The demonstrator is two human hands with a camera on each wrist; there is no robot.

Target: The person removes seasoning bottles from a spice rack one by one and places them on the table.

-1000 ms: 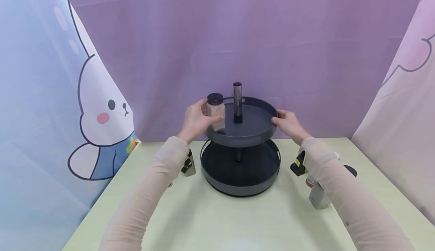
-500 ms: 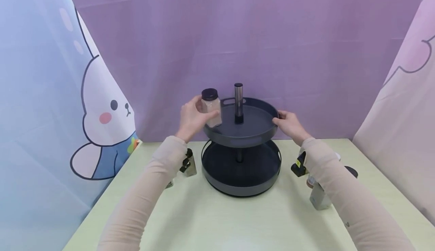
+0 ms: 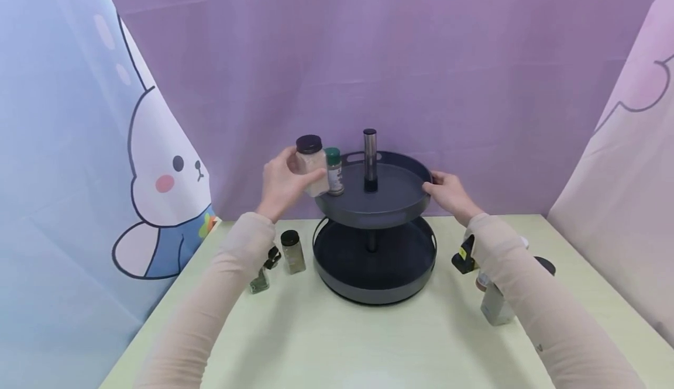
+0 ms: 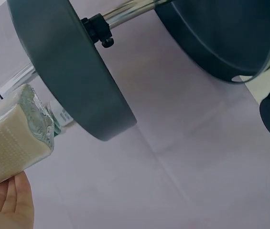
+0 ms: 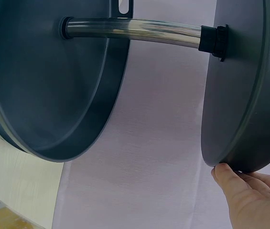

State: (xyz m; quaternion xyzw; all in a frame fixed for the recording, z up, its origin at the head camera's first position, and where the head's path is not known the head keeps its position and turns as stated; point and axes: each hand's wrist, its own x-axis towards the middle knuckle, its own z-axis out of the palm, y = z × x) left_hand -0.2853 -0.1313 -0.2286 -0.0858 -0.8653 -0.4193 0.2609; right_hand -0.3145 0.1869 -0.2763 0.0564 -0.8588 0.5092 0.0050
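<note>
My left hand grips a clear jar with a black lid and pale contents, held up at the left edge of the two-tier black turntable rack. In the left wrist view the jar shows its see-through base, with fingers under it. Just right of the jar, a green-capped spice bottle stands on the upper tray. My right hand pinches the upper tray's right rim between thumb and fingers, as the right wrist view also shows from below. The lower tray holds nothing visible.
A black-lidded bottle and a small jar with green contents stand on the table left of the rack. At right, partly behind my sleeve, are a grey container and a black-capped item. A purple curtain hangs behind.
My left hand has carried the jar leftward and slightly up from over the upper tray, uncovering the green-capped bottle. My right hand stays on the rim.
</note>
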